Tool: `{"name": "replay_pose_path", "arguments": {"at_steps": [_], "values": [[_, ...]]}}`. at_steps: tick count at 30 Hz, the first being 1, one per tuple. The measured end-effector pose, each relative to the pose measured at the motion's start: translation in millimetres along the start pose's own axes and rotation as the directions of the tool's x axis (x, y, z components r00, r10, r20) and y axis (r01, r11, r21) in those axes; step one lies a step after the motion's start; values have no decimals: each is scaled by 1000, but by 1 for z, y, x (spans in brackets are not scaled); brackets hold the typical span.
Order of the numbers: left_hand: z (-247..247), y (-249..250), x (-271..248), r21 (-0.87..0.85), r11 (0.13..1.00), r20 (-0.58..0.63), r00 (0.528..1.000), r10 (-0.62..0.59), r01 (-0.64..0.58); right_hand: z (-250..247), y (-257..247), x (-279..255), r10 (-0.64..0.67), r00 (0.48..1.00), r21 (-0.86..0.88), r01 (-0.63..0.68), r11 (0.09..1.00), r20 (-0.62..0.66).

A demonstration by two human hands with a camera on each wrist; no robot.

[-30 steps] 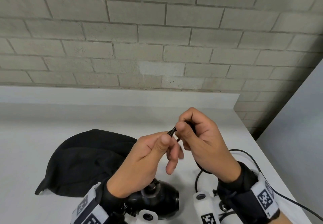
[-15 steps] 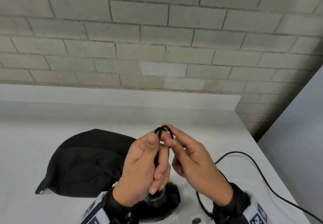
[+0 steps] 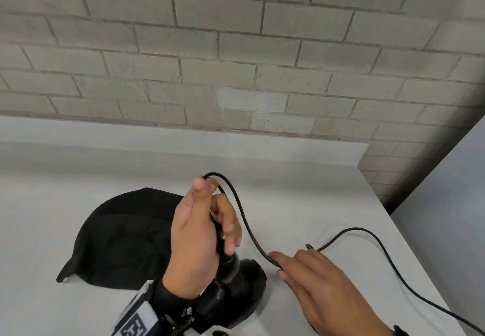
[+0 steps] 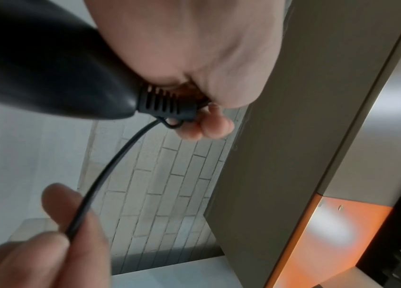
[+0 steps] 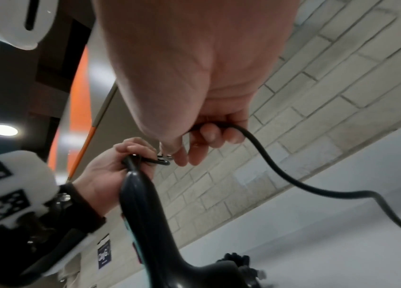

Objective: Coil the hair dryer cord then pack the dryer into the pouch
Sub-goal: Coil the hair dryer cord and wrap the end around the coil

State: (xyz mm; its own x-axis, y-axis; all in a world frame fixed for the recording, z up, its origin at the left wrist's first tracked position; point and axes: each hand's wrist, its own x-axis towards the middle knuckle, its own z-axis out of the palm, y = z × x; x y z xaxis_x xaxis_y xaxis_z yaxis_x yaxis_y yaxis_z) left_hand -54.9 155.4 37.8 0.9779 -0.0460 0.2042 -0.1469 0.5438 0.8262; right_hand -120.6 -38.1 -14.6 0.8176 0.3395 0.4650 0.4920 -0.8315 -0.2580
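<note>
Left hand (image 3: 199,233) grips dryer (image 3: 231,296) handle and first loop; right hand (image 3: 317,285), pinching cord (image 3: 246,220), sits nearer the slack trailing rightward.

A second ago both hands met in front of the chest, pinching the cord between them. Now the right hand (image 3: 325,285) has dropped low toward the desk (image 3: 301,204) and away to the right, its fingers closed on the cord (image 3: 242,220) farther along. The left hand (image 3: 202,233) has stayed raised, its grip on the first small loop. The cord between them now runs in a long open arc.
</note>
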Motion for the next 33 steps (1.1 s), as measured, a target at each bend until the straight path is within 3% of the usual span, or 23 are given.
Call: {"name": "replay_pose_path", "arguments": {"at_steps": [7, 11, 14, 21, 28, 31, 33], "values": [[7, -4, -3, 173, 982, 88, 994, 61, -76, -17, -21, 5, -98, 994, -127, 102, 987, 38], [7, -6, -5, 242, 963, 209, 976, 68, -119, -31, -25, 9, -155, 986, -132, 163, 978, 65], [7, -8, -7, 289, 949, 314, 949, 29, -125, -42, -24, 17, -175, 985, -82, 175, 981, 8], [12, -7, -2, 428, 897, 424, 901, -89, -112, -57, -19, 39, -68, 995, 234, 84, 969, -75], [18, 0, 9, 405, 909, 540, 828, -148, -102, -55, -14, 75, 46, 930, 419, 120, 900, -364], [17, 3, 13, 398, 915, 548, 818, -176, -69, -53, -10, 85, 95, 917, 473, 109, 874, -388], [16, 4, 15, 391, 920, 530, 824, -200, -29, -50, -5, 90, 227, 910, 576, 15, 817, -346]]}}
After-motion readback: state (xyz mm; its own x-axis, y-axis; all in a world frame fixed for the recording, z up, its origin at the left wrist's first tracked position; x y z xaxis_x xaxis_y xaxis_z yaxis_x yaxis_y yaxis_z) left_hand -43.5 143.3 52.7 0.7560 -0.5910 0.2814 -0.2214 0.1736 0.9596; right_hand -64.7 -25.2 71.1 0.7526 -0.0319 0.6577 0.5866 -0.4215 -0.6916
